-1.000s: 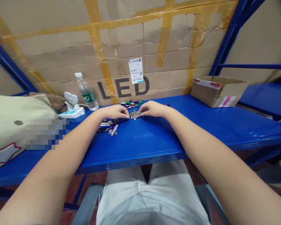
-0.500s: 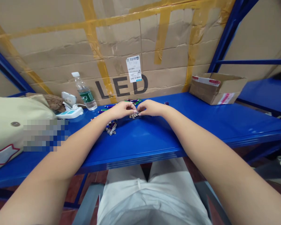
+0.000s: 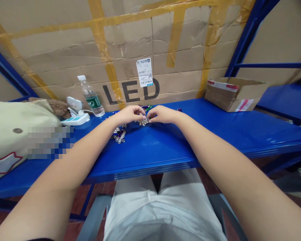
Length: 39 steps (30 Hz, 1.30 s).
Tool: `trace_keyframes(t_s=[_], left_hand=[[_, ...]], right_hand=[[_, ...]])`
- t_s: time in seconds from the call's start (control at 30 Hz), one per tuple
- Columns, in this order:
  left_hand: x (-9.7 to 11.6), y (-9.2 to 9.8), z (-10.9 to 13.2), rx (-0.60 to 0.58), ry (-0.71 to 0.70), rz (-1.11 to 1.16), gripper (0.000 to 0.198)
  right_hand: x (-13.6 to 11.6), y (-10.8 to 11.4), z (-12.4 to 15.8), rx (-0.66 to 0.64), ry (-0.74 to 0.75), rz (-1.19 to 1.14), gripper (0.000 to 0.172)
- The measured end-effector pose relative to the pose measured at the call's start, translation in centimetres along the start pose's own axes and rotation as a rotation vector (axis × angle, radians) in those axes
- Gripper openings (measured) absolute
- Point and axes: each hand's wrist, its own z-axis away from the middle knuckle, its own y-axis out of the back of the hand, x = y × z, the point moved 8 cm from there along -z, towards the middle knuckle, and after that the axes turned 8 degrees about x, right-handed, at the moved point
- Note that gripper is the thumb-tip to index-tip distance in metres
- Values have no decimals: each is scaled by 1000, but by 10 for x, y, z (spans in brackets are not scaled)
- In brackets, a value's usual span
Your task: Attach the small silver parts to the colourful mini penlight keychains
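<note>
My left hand (image 3: 131,114) is curled at the left side of a small heap of round silvery pieces (image 3: 143,122) on the blue table. From the other side, my right hand (image 3: 162,114) bends its fingers in toward the same heap. Fingertips and thumbs of both hands touch the pieces, which are too small to name surely. Closer to me, below my left wrist, lies a cluster of slim purple and silver cylinders (image 3: 120,135). Behind my hands, partly hidden, are purple and green pen-like sticks (image 3: 147,107).
A water bottle (image 3: 92,98), a white power strip (image 3: 76,119) with a phone (image 3: 74,104), and a pale bag (image 3: 22,124) stand on the left. An open cardboard box (image 3: 234,94) sits back right. A large carton (image 3: 130,43) backs the blue table (image 3: 150,150).
My left hand has shifted slightly left, and its fingertips have drawn back a little from my right hand. More of the silvery heap shows. The camera view has shifted slightly.
</note>
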Motion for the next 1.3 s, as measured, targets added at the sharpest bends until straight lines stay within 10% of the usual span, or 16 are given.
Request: trace_keyframes(t_s=[0.17, 0.67, 1.3], left_hand=[[-9, 22, 3, 84, 14, -188, 25], [-19, 0, 2, -107, -140, -433, 19], [4, 3, 6, 47, -28, 111, 27]], right_hand=[[4, 3, 1, 23, -37, -17, 22], [5, 3, 3, -1, -62, 0, 23], [1, 4, 3, 21, -53, -115, 25]])
